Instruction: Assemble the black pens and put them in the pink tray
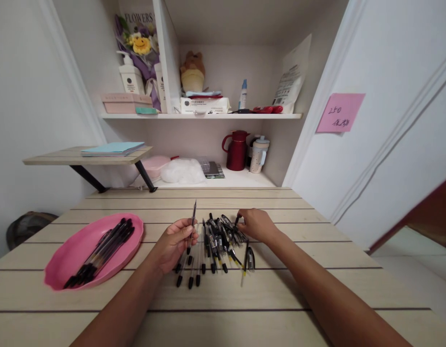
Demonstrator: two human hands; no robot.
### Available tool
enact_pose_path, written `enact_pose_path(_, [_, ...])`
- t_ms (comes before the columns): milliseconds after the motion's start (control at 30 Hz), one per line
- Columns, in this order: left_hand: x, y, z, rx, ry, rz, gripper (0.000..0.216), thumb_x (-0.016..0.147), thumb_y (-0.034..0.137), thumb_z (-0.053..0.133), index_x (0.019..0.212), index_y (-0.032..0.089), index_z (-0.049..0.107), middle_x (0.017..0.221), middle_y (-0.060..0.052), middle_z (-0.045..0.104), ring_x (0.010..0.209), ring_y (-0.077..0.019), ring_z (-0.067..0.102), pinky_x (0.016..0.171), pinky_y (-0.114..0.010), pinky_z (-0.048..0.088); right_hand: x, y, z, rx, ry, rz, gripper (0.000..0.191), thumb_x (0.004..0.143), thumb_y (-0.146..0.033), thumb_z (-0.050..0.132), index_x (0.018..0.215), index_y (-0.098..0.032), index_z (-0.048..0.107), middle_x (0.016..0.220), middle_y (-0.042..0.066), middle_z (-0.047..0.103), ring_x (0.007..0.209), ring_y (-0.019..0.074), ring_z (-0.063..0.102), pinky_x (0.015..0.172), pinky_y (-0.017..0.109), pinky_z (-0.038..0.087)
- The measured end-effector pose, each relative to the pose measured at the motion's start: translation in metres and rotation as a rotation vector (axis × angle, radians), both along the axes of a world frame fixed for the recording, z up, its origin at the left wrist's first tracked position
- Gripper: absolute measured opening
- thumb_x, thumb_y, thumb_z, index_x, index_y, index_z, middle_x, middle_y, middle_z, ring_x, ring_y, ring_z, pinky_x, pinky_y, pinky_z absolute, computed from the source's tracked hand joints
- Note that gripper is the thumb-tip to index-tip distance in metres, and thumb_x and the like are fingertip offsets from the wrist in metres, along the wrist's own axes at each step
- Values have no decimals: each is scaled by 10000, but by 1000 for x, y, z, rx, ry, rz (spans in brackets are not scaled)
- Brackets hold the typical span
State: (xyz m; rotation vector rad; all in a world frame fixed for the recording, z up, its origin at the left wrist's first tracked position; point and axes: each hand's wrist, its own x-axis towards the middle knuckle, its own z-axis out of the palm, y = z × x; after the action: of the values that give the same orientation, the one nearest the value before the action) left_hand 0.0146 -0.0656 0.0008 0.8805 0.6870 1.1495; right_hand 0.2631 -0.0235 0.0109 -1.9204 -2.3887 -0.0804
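My left hand [178, 241] pinches a pen barrel [192, 224] that stands upright, its pointed tip up and no cap on it. To its right lies a loose pile of pen parts [219, 233], with clear barrels, black caps and thin refills mixed together. At the far right side of this pile my right hand [255, 224] is closed on a small black pen part [238, 218]; whether it is a cap I cannot tell. Several clear barrels with black ends [190, 282] point toward me below the left hand. Put-together pens [103, 250] lie in a pink tray [131, 260] at the left.
The slatted wooden table [223, 313] carries everything. A small raised shelf [64, 155] with blue paper [112, 148] stands at the back left. Behind the table are a red jug [236, 152], a light cup [259, 155] and a white plastic bag [183, 171].
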Motion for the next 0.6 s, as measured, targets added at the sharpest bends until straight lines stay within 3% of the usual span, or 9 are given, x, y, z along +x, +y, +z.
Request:
enact_pose_path(267, [1,-1,1,-3,27,-4,181,674,135,639,854,151,619,712,-8,579,636,-100,553,588,-210,434,14,5,3,-144,-29,-49,280,684,-396,507,791,-181,652,842,106,653,787,243,588,599,292,377])
enact_pose_path(467, [0,0,-1,-13,23,-10,206,661,142,651,866,149,625,715,-10,585,630,-101,556,586,-211,436,21,6,6,-87,62,120,236,670,-244,531,878,-255,641,939,24,638,851,185,565,664,247,369])
enact_pose_path(600, [0,1,-1,-12,18,-9,215,656,139,657,869,146,626,712,-14,586,629,-103,556,583,-210,434,15,6,-2,-97,47,200,241,662,-200,527,863,-253,647,911,26,637,849,179,556,668,236,363])
